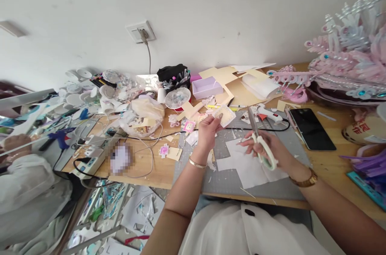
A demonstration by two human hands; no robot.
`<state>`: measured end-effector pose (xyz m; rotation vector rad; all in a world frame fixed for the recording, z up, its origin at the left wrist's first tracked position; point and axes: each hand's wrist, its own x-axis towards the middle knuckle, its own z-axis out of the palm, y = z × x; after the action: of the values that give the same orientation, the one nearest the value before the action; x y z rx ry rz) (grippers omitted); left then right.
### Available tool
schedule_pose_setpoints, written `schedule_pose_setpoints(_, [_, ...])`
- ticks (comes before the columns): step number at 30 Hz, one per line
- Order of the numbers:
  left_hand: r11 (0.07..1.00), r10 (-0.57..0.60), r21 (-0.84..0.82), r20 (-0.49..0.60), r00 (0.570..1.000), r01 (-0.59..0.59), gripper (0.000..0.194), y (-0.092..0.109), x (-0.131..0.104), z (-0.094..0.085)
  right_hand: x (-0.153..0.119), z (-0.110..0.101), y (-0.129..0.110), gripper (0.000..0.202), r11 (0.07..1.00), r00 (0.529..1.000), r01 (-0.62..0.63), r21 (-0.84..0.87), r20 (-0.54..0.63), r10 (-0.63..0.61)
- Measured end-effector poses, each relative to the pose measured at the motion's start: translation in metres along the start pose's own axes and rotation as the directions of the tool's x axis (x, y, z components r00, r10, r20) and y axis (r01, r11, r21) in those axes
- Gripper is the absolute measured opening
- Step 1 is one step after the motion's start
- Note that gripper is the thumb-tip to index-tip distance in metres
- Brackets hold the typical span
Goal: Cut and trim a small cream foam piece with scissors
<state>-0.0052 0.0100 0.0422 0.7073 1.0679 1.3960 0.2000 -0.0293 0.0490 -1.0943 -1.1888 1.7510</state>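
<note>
Between the fingers and thumb of my left hand (208,129) is a small square card (224,116) with a white scalloped edge and a cream middle. My right hand (265,146) is closed around the pale-handled scissors (265,152), whose blades point up and away over the grey cutting mat (218,182). The card and the blades are apart. Beneath my right hand, white paper (245,170) lies on the mat among thin scraps. A small pink-framed piece (189,126) lies left of my left hand.
Behind the mat are a lilac box (207,87) and cream card sheets (221,74). A white glue gun (271,115), its cable and a phone (313,129) lie right. A power strip (90,166) and a person's sleeve (27,182) are left.
</note>
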Motion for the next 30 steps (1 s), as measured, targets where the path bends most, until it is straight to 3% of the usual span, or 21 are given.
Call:
schedule_pose_setpoints(4, [0.999,0.042,0.033,0.006,0.999,-0.042,0.054,0.003,0.002,-0.001,-0.02,0.002,0.015,0.054,0.999,0.977,-0.005,-0.048,0.212,0.015])
schedule_pose_setpoints(7, [0.997,0.012,0.082,0.053,0.999,-0.016,0.055,0.017,0.006,0.004,-0.027,0.002,0.01,0.05,0.98,0.952,0.084,-0.181,0.305,-0.025])
schedule_pose_setpoints(9, [0.989,0.034,0.141,0.088,0.996,-0.046,0.053,0.033,0.011,0.009,-0.026,0.005,0.002,0.05,0.976,0.941,0.127,-0.176,0.334,-0.062])
schedule_pose_setpoints(14, [0.972,0.087,0.202,0.179,0.98,-0.123,0.04,0.063,0.024,0.02,-0.018,0.018,-0.011,0.045,0.986,0.962,0.106,-0.132,0.265,-0.068])
schedule_pose_setpoints(18, [0.981,0.061,0.173,0.15,0.987,-0.087,0.041,0.054,0.029,0.019,-0.007,0.026,-0.001,0.05,0.985,0.991,-0.004,-0.174,0.133,0.028])
schedule_pose_setpoints(23, [0.988,0.007,0.153,0.118,0.993,-0.025,0.05,0.037,0.027,0.009,0.001,0.032,0.004,0.057,0.98,0.984,-0.172,-0.1,0.027,0.175])
schedule_pose_setpoints(30, [0.99,0.002,0.141,0.155,0.988,-0.025,0.05,0.052,0.026,0.022,-0.003,0.031,-0.011,0.042,0.992,0.992,-0.127,-0.006,-0.018,0.126])
